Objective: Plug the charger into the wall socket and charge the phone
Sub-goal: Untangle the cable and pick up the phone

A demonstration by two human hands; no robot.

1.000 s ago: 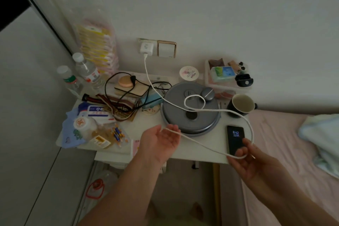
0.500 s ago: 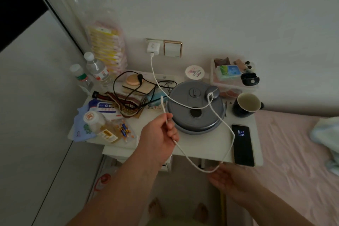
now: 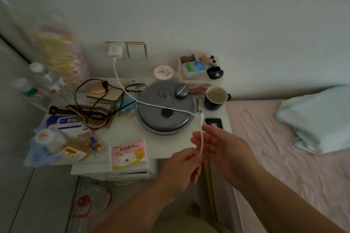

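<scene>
While your left hand [image 3: 182,166] pinches the cable [image 3: 151,104] | right hand [image 3: 223,144] open, cradling it | phone [image 3: 214,123] at table's [image 3: 132,132] right edge.

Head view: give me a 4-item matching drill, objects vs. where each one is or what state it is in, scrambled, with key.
Things:
1. charger
2. phone
3. white cable
4. mug

Places or states:
A. lies flat at the table's right edge, partly hidden by the right hand
B. stands just right of the grey round lid, opening up
C. plugged into the wall socket
D. runs across the grey lid, its free end pinched by the left hand

Pairs: 1-C, 2-A, 3-D, 4-B
</scene>
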